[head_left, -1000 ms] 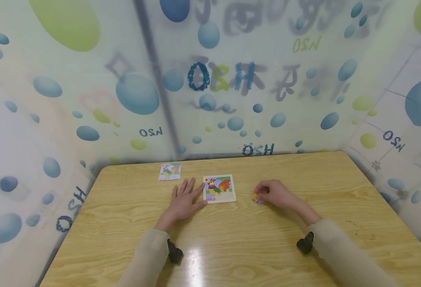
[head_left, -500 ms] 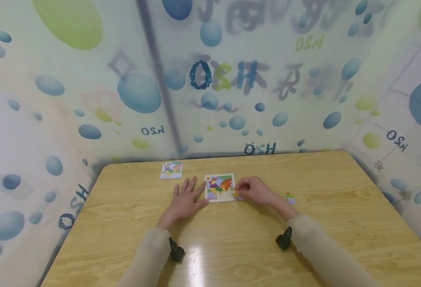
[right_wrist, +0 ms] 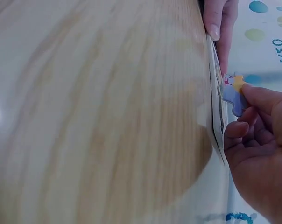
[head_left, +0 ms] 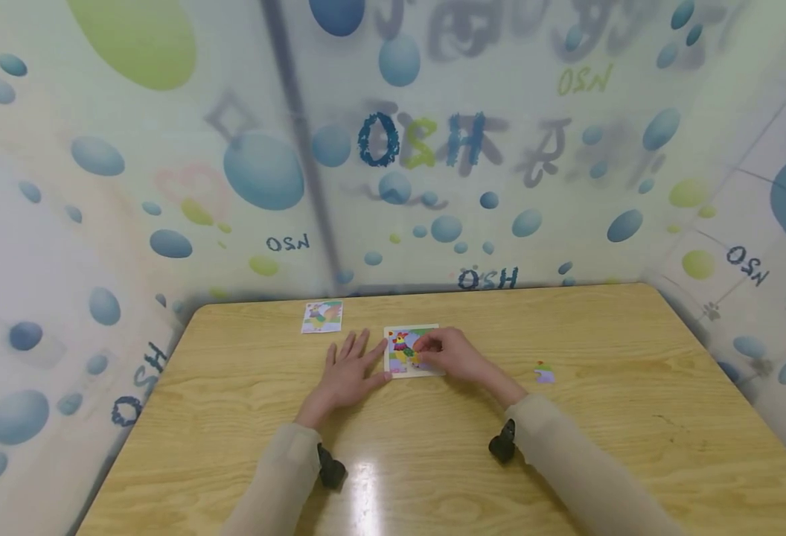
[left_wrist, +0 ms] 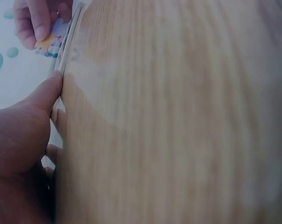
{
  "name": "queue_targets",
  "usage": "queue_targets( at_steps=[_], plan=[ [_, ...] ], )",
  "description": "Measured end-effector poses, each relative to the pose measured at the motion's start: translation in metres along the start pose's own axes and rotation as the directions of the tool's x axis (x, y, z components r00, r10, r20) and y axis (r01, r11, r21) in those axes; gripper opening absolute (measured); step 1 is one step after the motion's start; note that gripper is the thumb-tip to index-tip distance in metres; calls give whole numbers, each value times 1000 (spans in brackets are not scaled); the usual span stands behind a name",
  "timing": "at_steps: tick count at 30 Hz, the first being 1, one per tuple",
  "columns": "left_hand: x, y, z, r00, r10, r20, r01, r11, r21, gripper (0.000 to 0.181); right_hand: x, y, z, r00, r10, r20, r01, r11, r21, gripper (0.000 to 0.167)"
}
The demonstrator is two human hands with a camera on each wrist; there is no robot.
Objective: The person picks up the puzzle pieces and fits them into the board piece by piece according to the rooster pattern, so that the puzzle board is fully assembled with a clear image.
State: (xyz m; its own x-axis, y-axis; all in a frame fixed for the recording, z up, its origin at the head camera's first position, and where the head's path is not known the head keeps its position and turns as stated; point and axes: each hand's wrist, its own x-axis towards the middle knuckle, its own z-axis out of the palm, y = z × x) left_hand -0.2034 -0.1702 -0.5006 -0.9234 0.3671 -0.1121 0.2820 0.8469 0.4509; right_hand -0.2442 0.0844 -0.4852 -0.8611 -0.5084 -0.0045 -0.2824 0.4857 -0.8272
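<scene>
A square jigsaw puzzle board [head_left: 411, 375] with a colourful rooster picture lies on the table. My left hand [head_left: 344, 378] rests flat with its fingers spread, thumb and index finger touching the board's left edge. Over the board's right part, my right hand [head_left: 458, 356] pinches a puzzle piece [right_wrist: 234, 95] between thumb and fingers. That piece is lilac and yellow with a little red, and it stands tilted just above the board in the right wrist view. The right hand covers much of the picture's right half in the head view.
Another puzzle piece [head_left: 544, 373], green and lilac, lies on the wooden table [head_left: 601, 447] to the right. A small card [head_left: 322, 317] with a paler rooster picture lies at the back left. A patterned wall [head_left: 406, 223] stands behind the table.
My right hand has picked up the puzzle piece at the right and carried it left over the board, uncovering the other loose piece. The left hand stays at the board's edge.
</scene>
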Motion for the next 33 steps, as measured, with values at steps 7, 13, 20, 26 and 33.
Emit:
queue_targets(
  at_steps=[7,13,20,26,33],
  plan=[
    [-1,4,-3,1000,-5,-2,5,1000,21,68,3,-1,7,1000,-22,10,22,1000,-9,4],
    [-1,5,-2,1000,-1,-6,1,1000,26,68,4,0,11,1000,-6,-2,6,1000,-22,8],
    [-3,5,-4,1000,4,-14,-3,1000,13,68,6,-2,15,1000,-21,-6,20,999,-30,10],
    [-3,7,-5,1000,6,-11,-6,1000,24,67,7,-2,17,998,-59,-11,58,993,-99,11],
    [-2,6,-5,1000,0,-3,0,1000,26,68,8,-1,18,998,-67,0,66,986,-151,11]
  ],
)
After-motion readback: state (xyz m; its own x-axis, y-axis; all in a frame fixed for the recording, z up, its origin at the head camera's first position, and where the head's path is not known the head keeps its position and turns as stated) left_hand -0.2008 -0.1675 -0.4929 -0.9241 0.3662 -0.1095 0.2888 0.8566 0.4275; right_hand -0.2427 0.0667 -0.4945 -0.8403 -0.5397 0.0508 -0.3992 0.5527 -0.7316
